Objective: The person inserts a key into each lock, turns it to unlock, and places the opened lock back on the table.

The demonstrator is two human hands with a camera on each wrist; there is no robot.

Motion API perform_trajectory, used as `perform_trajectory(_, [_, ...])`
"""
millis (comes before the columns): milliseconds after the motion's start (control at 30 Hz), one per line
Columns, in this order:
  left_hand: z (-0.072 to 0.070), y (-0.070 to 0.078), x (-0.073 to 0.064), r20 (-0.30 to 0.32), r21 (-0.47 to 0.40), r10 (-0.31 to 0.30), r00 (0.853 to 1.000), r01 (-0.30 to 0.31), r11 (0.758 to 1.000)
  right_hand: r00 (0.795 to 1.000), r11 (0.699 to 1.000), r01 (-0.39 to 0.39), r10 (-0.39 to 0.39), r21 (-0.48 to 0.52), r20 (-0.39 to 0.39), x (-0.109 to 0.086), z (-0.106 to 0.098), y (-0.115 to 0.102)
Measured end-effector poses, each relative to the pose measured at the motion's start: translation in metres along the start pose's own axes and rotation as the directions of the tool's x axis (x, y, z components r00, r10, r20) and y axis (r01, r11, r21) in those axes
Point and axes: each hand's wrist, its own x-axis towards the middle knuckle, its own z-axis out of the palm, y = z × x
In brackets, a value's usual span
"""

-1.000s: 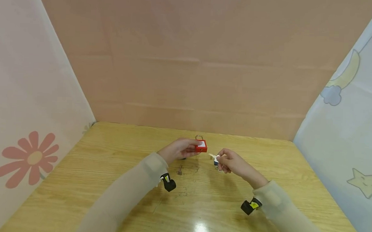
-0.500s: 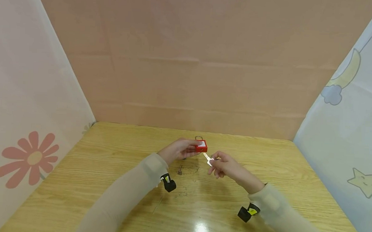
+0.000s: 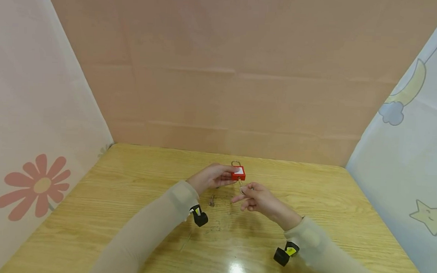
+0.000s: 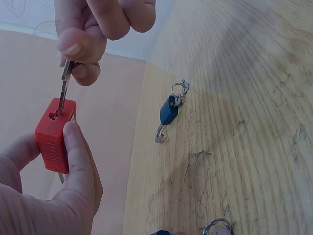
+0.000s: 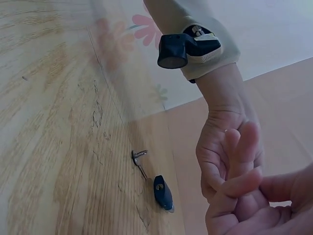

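The left hand grips a red, block-shaped padlock with a metal shackle and a white label, its thumb lying over the label. The right hand pinches a slim silver metal key between thumb and forefinger, the other fingers loosely apart; the key meets the padlock's keyhole between the two hands, though how far in I cannot tell. Below the left hand lie a dark blue padlock and, nearer the person, small silver keys. On the right hand's side, a second blue padlock with keys on a ring rests on the wood-grained table. Behind each hand, a beige sleeve ends at the wrist.
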Motion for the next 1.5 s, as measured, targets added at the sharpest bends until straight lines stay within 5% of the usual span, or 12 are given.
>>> perform_trajectory(933, [0.001,-0.001,0.0,-0.024,0.023,0.007,1.0,-0.007,1.0,1.0,0.999,-0.017,0.018,0.034,-0.008,0.007,0.009,-0.001])
perform_trajectory(1500, [0.004,0.0,-0.003,-0.009,0.072,0.01,1.0,-0.01,0.997,0.993,0.998,-0.033,0.04,0.06,-0.109,0.011,0.013,-0.007])
